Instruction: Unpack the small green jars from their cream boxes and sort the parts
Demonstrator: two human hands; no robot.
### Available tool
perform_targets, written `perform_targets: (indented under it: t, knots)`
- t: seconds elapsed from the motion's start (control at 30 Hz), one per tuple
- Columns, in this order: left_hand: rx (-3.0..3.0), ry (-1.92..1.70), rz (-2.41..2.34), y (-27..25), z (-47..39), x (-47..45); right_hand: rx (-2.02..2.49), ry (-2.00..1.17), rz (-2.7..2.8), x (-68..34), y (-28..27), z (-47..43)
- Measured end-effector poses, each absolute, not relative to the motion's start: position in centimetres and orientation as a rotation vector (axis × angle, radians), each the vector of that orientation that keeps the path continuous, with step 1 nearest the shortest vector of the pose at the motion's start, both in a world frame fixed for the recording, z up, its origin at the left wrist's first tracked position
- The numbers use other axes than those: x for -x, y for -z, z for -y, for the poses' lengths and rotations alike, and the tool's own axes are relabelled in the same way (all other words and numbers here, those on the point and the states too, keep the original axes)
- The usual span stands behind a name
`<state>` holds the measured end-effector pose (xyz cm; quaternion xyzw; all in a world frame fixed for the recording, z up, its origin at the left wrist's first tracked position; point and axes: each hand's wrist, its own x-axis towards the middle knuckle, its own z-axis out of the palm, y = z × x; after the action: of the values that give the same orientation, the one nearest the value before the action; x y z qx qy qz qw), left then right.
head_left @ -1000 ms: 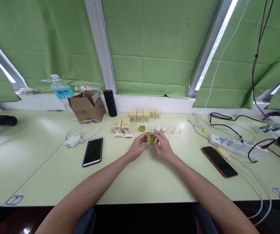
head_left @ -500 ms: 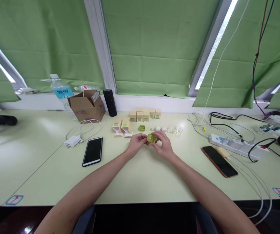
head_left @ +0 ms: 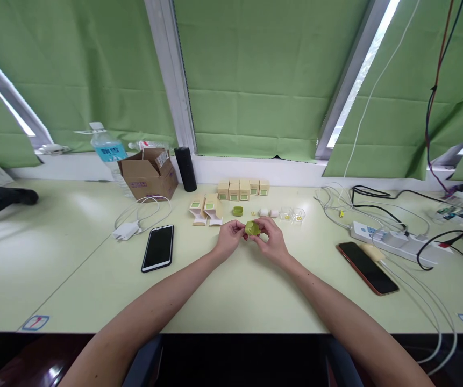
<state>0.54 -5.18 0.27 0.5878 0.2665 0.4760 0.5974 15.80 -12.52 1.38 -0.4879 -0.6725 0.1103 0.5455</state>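
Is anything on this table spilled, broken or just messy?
Nothing looks spilled or broken. It is untidy at right: thin white cables lie in loose loops beside the long white plastic power strip, and two droop over the front edge of the pale table, where they might snag.

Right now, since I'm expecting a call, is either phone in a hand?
No, the left phone and right phone lie on the table, while the left hand and right hand hold a green container.
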Motion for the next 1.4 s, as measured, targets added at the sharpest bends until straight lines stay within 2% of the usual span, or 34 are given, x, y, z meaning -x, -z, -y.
perform_targets:
  t: [0.37,0.77,1.13,1.4]
  knots:
    - [-1.379,-1.134,-0.622,-0.1,5.3,-0.7,1.19,-0.322,1.535,-15.7,-0.8,12.5]
    - [-1.422,-1.068,-0.412,0.1,5.4,0.3,1.249,-0.21,1.575,-16.4,-1.3,12.4]
    - [-1.448,-0.974,-0.535,-0.3,5.7,-0.4,1.29,-0.202,1.681,-16.8,-1.3,12.6]
    - [-1.664,-0.945,-0.568,-1.1,6.6,-0.3,1.42,-0.023,1.691,-16.7,-1.1,12.6]
